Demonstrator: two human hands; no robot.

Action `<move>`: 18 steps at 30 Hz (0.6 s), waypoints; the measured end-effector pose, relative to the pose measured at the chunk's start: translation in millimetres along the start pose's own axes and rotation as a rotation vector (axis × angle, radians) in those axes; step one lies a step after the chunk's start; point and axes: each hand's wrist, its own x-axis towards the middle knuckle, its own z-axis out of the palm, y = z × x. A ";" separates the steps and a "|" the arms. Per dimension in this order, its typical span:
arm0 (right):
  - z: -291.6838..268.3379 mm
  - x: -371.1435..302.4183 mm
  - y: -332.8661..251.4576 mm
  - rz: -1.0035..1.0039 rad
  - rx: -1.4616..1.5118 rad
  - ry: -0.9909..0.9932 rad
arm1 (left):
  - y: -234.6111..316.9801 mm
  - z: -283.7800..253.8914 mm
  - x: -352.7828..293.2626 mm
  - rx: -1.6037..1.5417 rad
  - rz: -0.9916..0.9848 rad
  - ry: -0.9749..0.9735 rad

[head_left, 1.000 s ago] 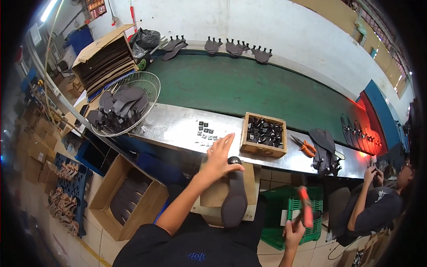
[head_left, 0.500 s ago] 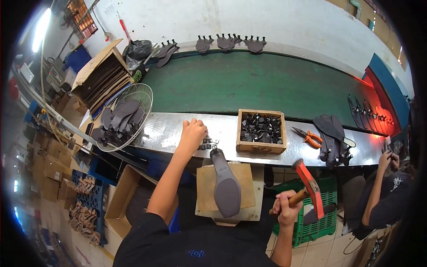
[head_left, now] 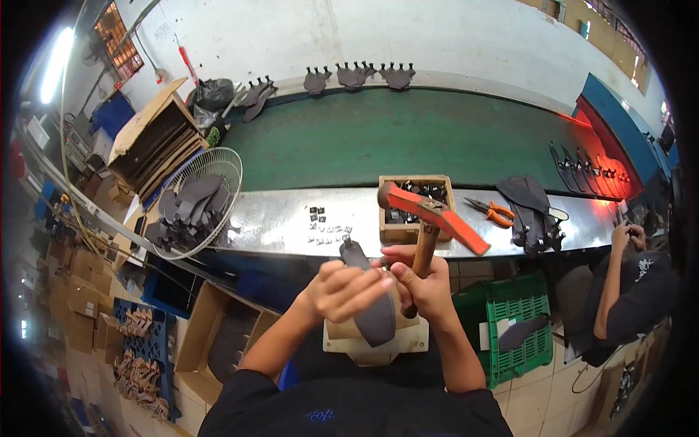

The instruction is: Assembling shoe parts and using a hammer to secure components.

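Note:
My right hand [head_left: 426, 291] is wrapped round the wooden handle of a hammer [head_left: 440, 218]. Its red head rises in front of the parts box. Close beside it, my left hand [head_left: 346, 291] has its fingers pressed together, fingertips meeting those of my right hand. Something small and shiny shows between the fingertips, too small to name. Below both hands a dark grey shoe sole with a heel [head_left: 376, 326] lies on a pale work stand [head_left: 411, 339], its heel end toward the counter. My hands cover the sole's middle. Several small black and clear pieces [head_left: 318, 215] lie on the counter just beyond.
A wooden box [head_left: 386, 237] of small black parts and orange-handled pliers [head_left: 489, 211] rest on the metal counter [head_left: 277, 211]. Heeled soles fill a wire basket [head_left: 237, 167] at left. Behind runs a green conveyor belt [head_left: 349, 138]. A green crate [head_left: 535, 357] and a co-worker [head_left: 633, 291] are at right.
My left hand has come back from the counter to above the sole. My right hand has brought the hammer left and inward, so both hands now meet. The view has shifted slightly.

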 end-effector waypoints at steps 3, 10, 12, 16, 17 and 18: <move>7.6 -19.4 -5.7 0.081 -0.016 -0.023 | 13.9 -9.0 -3.1 -0.063 0.029 0.007; 20.5 -49.0 -0.8 -0.011 -0.094 0.080 | 45.5 6.7 -37.7 -0.293 -0.228 0.097; 13.6 -49.9 6.7 0.045 -0.239 0.088 | 56.1 10.7 -42.4 -0.295 -0.292 0.116; -0.2 -53.6 38.3 0.176 -0.217 0.162 | 64.2 15.3 -55.0 -0.329 -0.370 0.064; 0.2 -55.2 44.0 0.164 -0.149 0.163 | 64.5 16.4 -58.5 -0.368 -0.399 0.044; -0.2 -56.6 44.9 0.159 -0.155 0.154 | 62.7 18.8 -61.8 -0.360 -0.398 0.051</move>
